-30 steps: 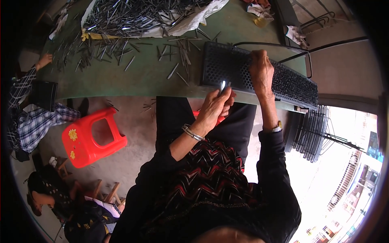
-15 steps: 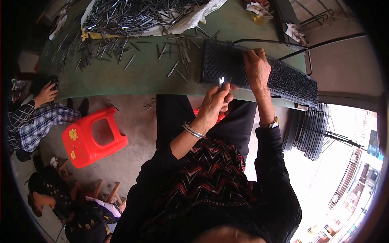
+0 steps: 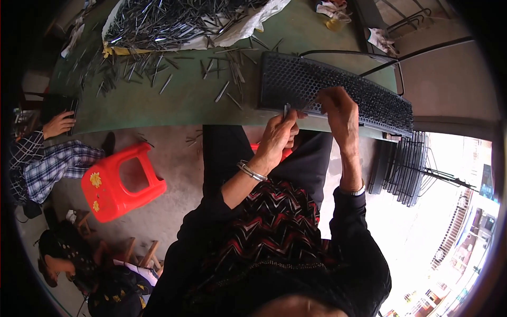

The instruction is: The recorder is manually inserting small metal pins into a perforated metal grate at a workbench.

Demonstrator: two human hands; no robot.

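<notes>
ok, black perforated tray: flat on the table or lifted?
Flat. The black perforated tray lies along the green table's near edge; the right hand rests on it, the left hand holds a pin beside it.

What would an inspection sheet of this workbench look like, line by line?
Surface: green table, its near edge in front of the seated person.
Job's things: black perforated tray at the table edge; left hand pinches a thin metal pin; right hand rests on the tray.
Clutter: heap of metal pins on a white sheet, loose pins scattered beside it.
Hands: both bare; bangle on the left wrist.
Cables: nothing seen.
Surroundings: red plastic stool, stacked black trays, another person's hand at the left.
</notes>
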